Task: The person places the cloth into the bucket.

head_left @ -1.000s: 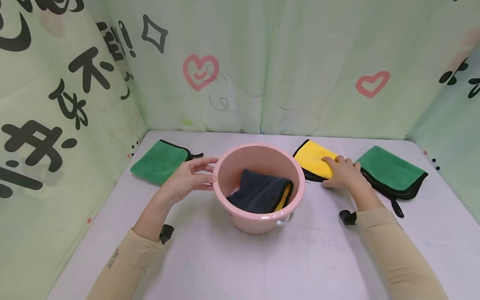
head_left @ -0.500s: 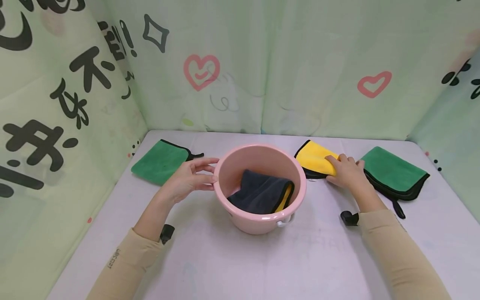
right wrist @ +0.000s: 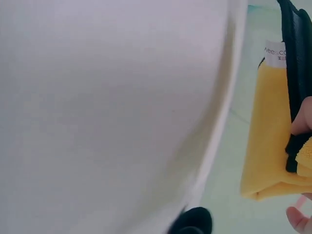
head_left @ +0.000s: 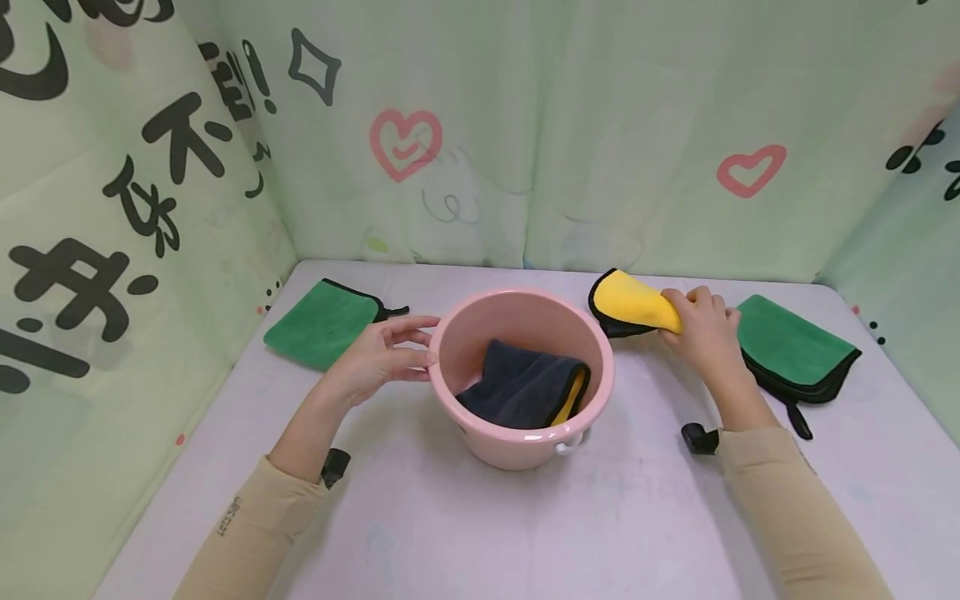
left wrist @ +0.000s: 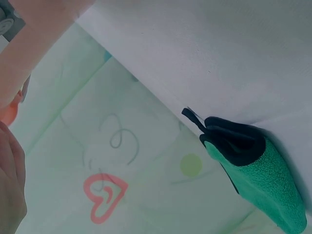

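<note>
A pink bucket [head_left: 491, 446] stands mid-table, a dark grey towel [head_left: 520, 379] with black trim and a yellow underside lying folded inside it. My left hand [head_left: 375, 360] touches the left of the bucket's rim, its fingers fairly straight. To the right of the bucket, my right hand [head_left: 703, 335] pinches the near right edge of a folded yellow towel [head_left: 633, 302] edged in black. In the right wrist view, the thumb presses into the fold of the yellow towel [right wrist: 268, 131], close to a white label. That towel is raised off the table.
A folded green towel [head_left: 322, 325] with a black loop lies at the back left, behind my left hand. Another green towel [head_left: 795, 342] lies at the right, beside my right hand. Printed pale green curtains [head_left: 600, 167] enclose the white table [head_left: 450, 533].
My right hand has gripped the yellow towel and lifted it off the table, bending it. The left hand and the bucket stay in place.
</note>
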